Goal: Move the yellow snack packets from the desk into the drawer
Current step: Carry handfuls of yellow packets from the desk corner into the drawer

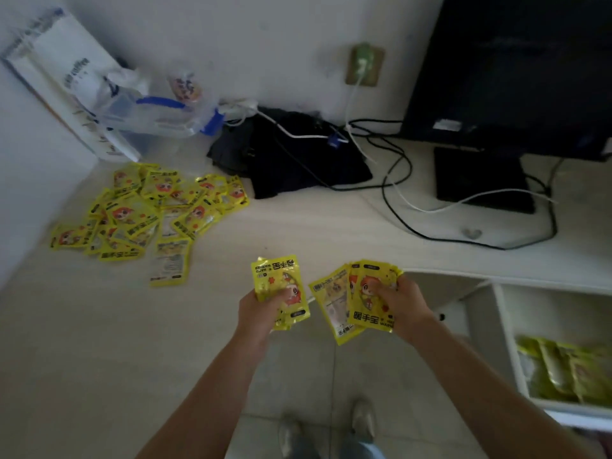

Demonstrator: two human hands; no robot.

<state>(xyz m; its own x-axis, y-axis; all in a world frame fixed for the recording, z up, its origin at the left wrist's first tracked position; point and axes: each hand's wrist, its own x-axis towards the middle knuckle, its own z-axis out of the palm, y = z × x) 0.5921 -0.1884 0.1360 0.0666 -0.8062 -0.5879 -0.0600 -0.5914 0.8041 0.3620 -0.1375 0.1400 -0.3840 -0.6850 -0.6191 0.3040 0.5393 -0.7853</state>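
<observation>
Left hand: the left hand [261, 304] is closing its fingers around a small stack of yellow packets [281, 289], holding them upright over the front edge of the desk [331, 226].
Right hand: the right hand [397, 303] is gripping a fanned bunch of packets [351, 303], thumb pressing on the top one; at least 3 are showing (the exact count is hard to tell, since they are overlapping).
Pile on desk: a loose heap of packets [149, 210] is lying on the left part of the desk, well apart from both hands, near a white bag [66, 81] and a clear container [159, 111].
Drawer: the open drawer [510, 342] is sitting at the lower right, below desk level, and is already holding a row of packets [563, 366] at its near end.
Done: some packets are resting in the drawer, so the transfer appears to be well under way.
In hand: 2 bunches are being carried, neither yet over the drawer; the right one is nearer to it.
Left: most of the heap is looking untouched, so I judge that several more trips are needed.
Other items: a dark cloth [298, 160], cables and a monitor [513, 67] are sitting toward the back, playing no part.
</observation>
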